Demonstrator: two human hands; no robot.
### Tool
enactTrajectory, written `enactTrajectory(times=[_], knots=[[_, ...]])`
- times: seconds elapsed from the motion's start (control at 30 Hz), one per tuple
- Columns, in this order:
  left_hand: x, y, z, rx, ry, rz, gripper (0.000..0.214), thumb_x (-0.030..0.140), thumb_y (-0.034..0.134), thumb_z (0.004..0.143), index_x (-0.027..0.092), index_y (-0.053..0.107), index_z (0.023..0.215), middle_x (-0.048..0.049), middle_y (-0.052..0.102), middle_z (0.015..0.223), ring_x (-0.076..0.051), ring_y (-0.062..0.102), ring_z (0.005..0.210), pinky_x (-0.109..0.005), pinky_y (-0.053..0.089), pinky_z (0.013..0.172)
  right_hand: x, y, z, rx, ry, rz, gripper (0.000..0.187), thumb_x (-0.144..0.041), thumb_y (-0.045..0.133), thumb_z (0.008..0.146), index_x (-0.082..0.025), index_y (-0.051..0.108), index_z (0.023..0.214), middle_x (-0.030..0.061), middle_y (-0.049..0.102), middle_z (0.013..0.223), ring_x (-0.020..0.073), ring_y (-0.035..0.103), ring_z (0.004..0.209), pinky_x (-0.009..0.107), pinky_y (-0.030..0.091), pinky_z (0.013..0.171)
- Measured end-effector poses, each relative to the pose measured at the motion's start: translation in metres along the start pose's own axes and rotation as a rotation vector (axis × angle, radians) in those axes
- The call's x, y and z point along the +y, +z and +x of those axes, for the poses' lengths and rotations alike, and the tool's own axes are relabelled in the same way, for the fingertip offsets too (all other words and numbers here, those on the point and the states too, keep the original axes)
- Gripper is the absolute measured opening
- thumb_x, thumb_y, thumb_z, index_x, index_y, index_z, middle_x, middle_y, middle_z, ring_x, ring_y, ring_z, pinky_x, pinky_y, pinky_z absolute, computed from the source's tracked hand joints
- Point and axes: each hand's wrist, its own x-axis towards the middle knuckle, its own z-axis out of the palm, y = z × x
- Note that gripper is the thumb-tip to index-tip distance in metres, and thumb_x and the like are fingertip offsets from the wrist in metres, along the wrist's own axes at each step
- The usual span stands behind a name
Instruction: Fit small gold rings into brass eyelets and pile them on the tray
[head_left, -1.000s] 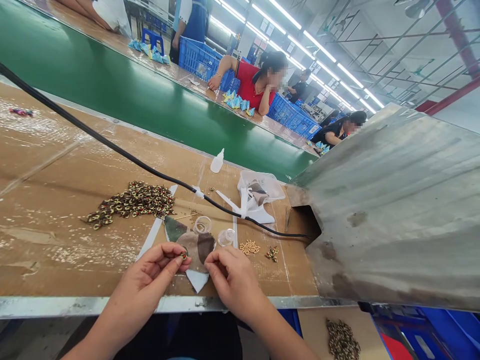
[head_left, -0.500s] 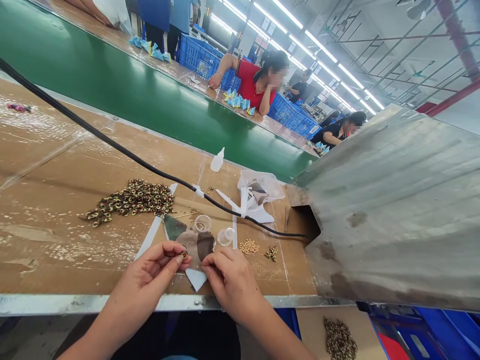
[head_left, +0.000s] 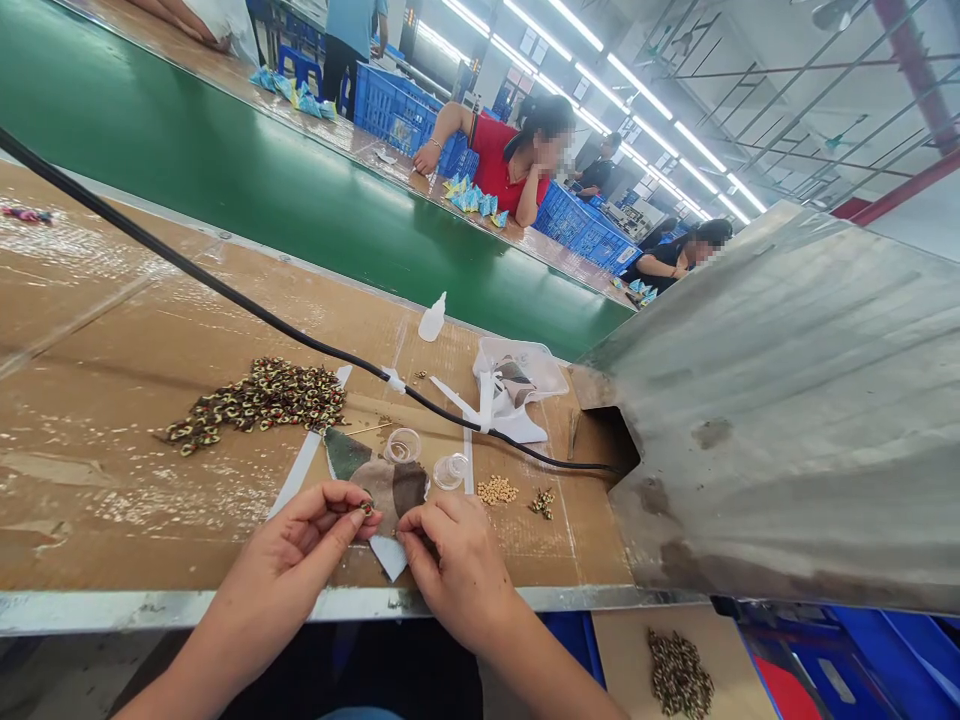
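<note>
Beaded links: I see a loose heap (head_left: pixel 255 405) well left of my left fingers, lying on the brown cardboard bench cover (head_left: pixel 97 300).

Left hand (head_left: pixel 292 545): thumb and forefinger are closed on a tiny red-and-gold beaded piece (head_left: pixel 366 508), which sits just above the fabric scrap; the other fingers curl loosely.

Fabric scrap: a mottled green-and-brown cloth (head_left: pixel 382 488) lies directly beneath my fingers, over a white paper sheet (head_left: pixel 390 558).

Right hand (head_left: pixel 457 570): its fingertips (head_left: pixel 405 537) are drawn together just beside the beaded piece, apart from it. I cannot tell whether they pinch anything.

Cups: two small clear plastic cups (head_left: pixel 403 446) stand just ahead of my fingers.

Loose parts: tan beads (head_left: pixel 496 490) and small beaded bits (head_left: pixel 542 503) lie right of my right fingers.

Obstructions: a black cable (head_left: pixel 315 345) crosses ahead of my fingers without touching them, and a dented sheet-metal hood (head_left: pixel 772 400) fills the view to their right.
</note>
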Motion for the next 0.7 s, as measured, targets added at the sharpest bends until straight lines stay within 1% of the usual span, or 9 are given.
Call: enactTrajectory(times=[0.1, 0.2, 0.33, 0.43, 0.5, 0.57, 0.63, 0.7], knots=[[-0.0005, -0.0002, -0.0002, 0.000, 0.009, 0.005, 0.062, 0.061, 0.075, 0.053, 0.014, 0.055, 0.090, -0.0065, 0.065, 0.085, -0.017, 0.066, 0.083, -0.019, 0.053, 0.078, -0.0009, 0.0023, 0.0006, 0.008, -0.020, -0.009, 0.007, -0.020, 0.055, 0.087, -0.020, 0.061, 0.083, -0.0019, 0.056, 0.076, 0.0090, 0.047, 0.078, 0.025, 0.028, 0.073], [-0.0028, -0.0018, 0.0004, -0.020, 0.021, 0.011, 0.060, 0.059, 0.074, 0.056, 0.014, 0.055, 0.091, -0.0058, 0.064, 0.086, -0.016, 0.066, 0.084, -0.018, 0.053, 0.080, -0.0034, 0.0049, 0.0013, 0.014, -0.052, -0.020, 0.010, -0.020, 0.053, 0.087, -0.018, 0.059, 0.080, -0.0014, 0.055, 0.075, 0.0094, 0.046, 0.076, 0.025, 0.028, 0.074], [-0.0047, -0.0032, 0.0011, -0.022, 0.030, 0.015, 0.058, 0.059, 0.073, 0.059, 0.015, 0.056, 0.092, -0.0061, 0.063, 0.090, -0.017, 0.066, 0.086, -0.020, 0.054, 0.081, -0.0065, 0.0068, 0.0017, 0.032, -0.120, -0.071, 0.012, -0.018, 0.051, 0.088, -0.017, 0.057, 0.078, -0.0001, 0.054, 0.074, 0.0103, 0.045, 0.073, 0.026, 0.028, 0.072], [-0.0024, -0.0017, 0.0005, -0.013, 0.023, 0.009, 0.059, 0.059, 0.074, 0.057, 0.014, 0.056, 0.090, -0.0062, 0.063, 0.088, -0.017, 0.066, 0.084, -0.020, 0.054, 0.080, -0.0062, 0.0057, 0.0025, 0.035, -0.151, -0.080, 0.012, -0.017, 0.050, 0.087, -0.016, 0.057, 0.077, 0.0001, 0.054, 0.074, 0.0105, 0.045, 0.072, 0.026, 0.028, 0.072], [-0.0001, -0.0004, -0.0001, -0.005, 0.015, 0.002, 0.060, 0.060, 0.075, 0.054, 0.014, 0.057, 0.088, -0.0060, 0.063, 0.085, -0.017, 0.066, 0.082, -0.020, 0.054, 0.079, -0.0047, 0.0039, 0.0041, 0.032, -0.141, -0.066, 0.011, -0.017, 0.051, 0.087, -0.017, 0.057, 0.078, 0.0000, 0.054, 0.074, 0.0103, 0.046, 0.073, 0.026, 0.029, 0.073], [0.0016, 0.0001, -0.0007, 0.003, 0.008, 0.003, 0.061, 0.061, 0.075, 0.052, 0.015, 0.057, 0.087, -0.0059, 0.064, 0.084, -0.017, 0.066, 0.081, -0.020, 0.054, 0.078, -0.0026, 0.0022, 0.0063, 0.055, -0.125, -0.074, 0.011, -0.017, 0.051, 0.087, -0.017, 0.057, 0.078, -0.0003, 0.055, 0.074, 0.0102, 0.046, 0.074, 0.027, 0.028, 0.074], [0.0023, -0.0002, -0.0012, 0.009, 0.009, 0.012, 0.062, 0.062, 0.075, 0.052, 0.015, 0.058, 0.087, -0.0061, 0.064, 0.084, -0.016, 0.066, 0.080, -0.019, 0.054, 0.077, -0.0005, 0.0013, 0.0082, 0.094, -0.123, -0.133, 0.013, -0.016, 0.049, 0.089, -0.016, 0.057, 0.079, -0.0001, 0.054, 0.073, 0.0104, 0.045, 0.073, 0.027, 0.027, 0.074], [0.0023, -0.0007, -0.0015, 0.012, 0.013, 0.020, 0.061, 0.062, 0.075, 0.053, 0.015, 0.058, 0.088, -0.0064, 0.065, 0.084, -0.016, 0.066, 0.080, -0.018, 0.054, 0.077, 0.0009, 0.0016, 0.0087, 0.098, -0.150, -0.213, 0.014, -0.016, 0.048, 0.090, -0.016, 0.057, 0.079, 0.0007, 0.054, 0.074, 0.0110, 0.044, 0.073, 0.028, 0.027, 0.075]])
